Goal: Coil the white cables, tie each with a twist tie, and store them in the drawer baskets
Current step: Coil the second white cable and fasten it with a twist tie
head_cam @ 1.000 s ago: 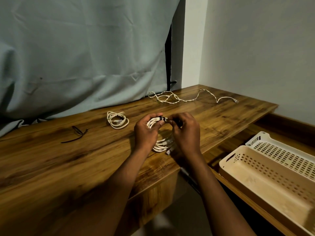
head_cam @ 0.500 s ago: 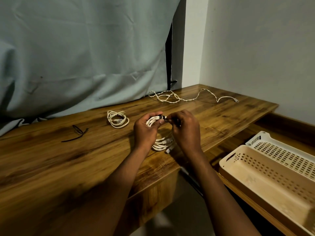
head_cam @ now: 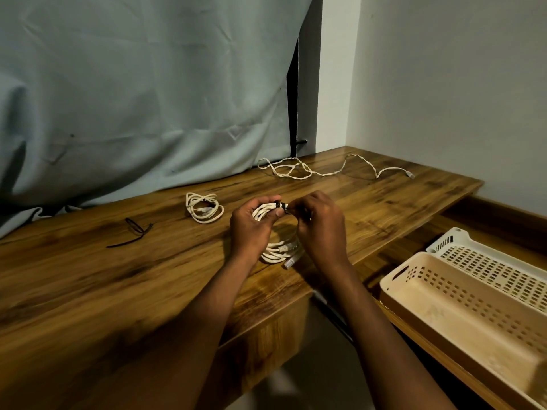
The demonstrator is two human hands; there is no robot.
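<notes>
Now tying off a coiled cable over the table.

Left hand point(head_cam: 251, 229) grips the coiled cable point(head_cam: 273, 232) just above the table point(head_cam: 118, 276); right hand point(head_cam: 321, 229) pinches the black twist tie point(head_cam: 281, 206) wrapped round its top. Next, I'd judge, the tie needs twisting tight before the coil goes into a basket point(head_cam: 461, 315). Another bundle point(head_cam: 204, 209), a loose cable point(head_cam: 325, 170) and a spare tie point(head_cam: 133, 232) lie on the table.
</notes>
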